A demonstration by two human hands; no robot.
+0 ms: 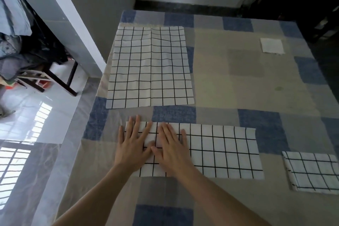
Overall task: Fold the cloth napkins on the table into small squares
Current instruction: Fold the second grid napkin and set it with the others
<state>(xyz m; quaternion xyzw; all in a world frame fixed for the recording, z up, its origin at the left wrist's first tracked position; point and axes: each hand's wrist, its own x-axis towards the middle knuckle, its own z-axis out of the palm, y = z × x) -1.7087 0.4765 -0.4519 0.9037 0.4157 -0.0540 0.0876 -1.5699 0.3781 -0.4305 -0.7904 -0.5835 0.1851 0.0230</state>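
So both hands were flat on the left end of the half-folded napkin (220,150), the long checked strip nearest the person. Left hand (133,145) had its fingers spread and straight, pressing the left edge down; right hand (169,147) was just beside it, thumbs nearly touching, also flat and gripping nothing. The thing that mattered: the strip's long axis ran left to right, and nearly all its free length stretched off to the right of the hands. So I'd guess the right hand was the one better placed to reach the far end for the next fold, with the left pinning.

Beyond the hands, an unfolded napkin (150,68) lay spread flat, apart from the strip. Further right, a small white square (272,46) sat at the back, and a folded napkin (311,172) sat near the right edge. Tabletop (227,86) was covered in a beige and blue patchwork cloth. Glossy floor and a chair on the left.
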